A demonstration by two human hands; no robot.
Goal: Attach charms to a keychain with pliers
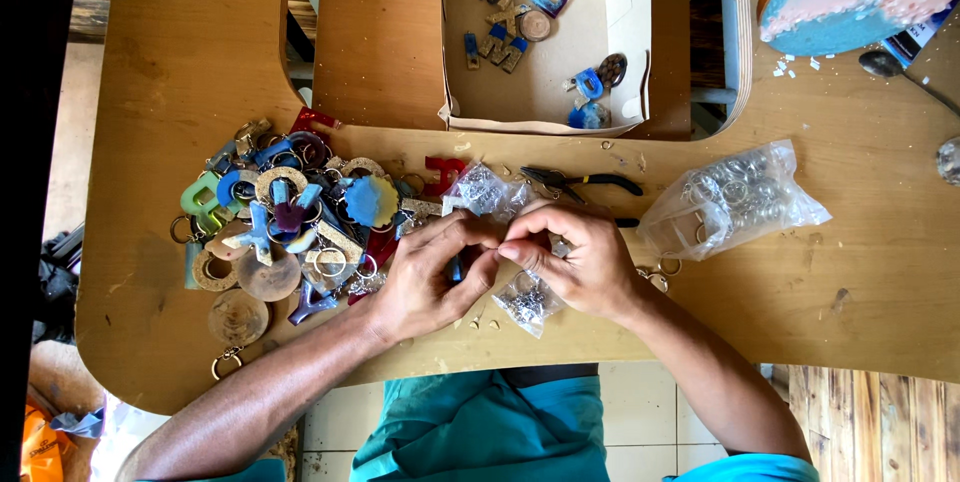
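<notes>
On the wooden tabletop (820, 302), beside a keychain pile (285, 232), my left hand (430, 277) and right hand (580, 262) meet fingertip to fingertip, both pinched shut on a small blue piece (456, 269).

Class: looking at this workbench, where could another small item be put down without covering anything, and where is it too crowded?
Bare wood lies right of the clear bag of rings, toward the table's right edge, and at the far-left top, above the keychain pile. It is crowded in that pile, and around both hands, left and right.
</notes>
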